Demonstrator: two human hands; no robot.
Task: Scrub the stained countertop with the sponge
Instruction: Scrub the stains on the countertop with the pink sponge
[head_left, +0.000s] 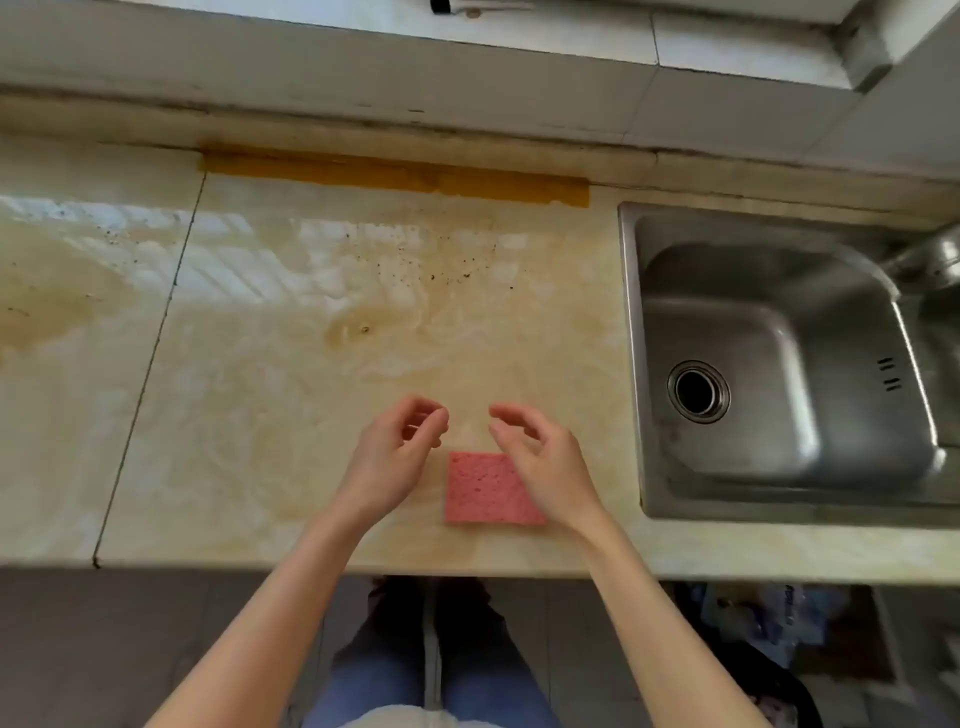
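A pink rectangular sponge (483, 488) lies flat on the beige marble countertop (260, 415), near its front edge. My left hand (395, 457) hovers just left of the sponge with curled, parted fingers and holds nothing. My right hand (540, 457) hangs over the sponge's right side, fingers apart, covering that corner and empty. A brown stain ring (358, 330) marks the counter beyond the hands. Dark specks (447, 270) are scattered further back, and a large brownish stain (47, 291) spreads at the far left.
A stainless steel sink (779, 364) with an open drain is set into the counter at the right. A strip of orange-brown tape (395, 176) runs along the back wall joint. A dark seam (150, 353) crosses the counter at the left. Floor and my legs lie below the front edge.
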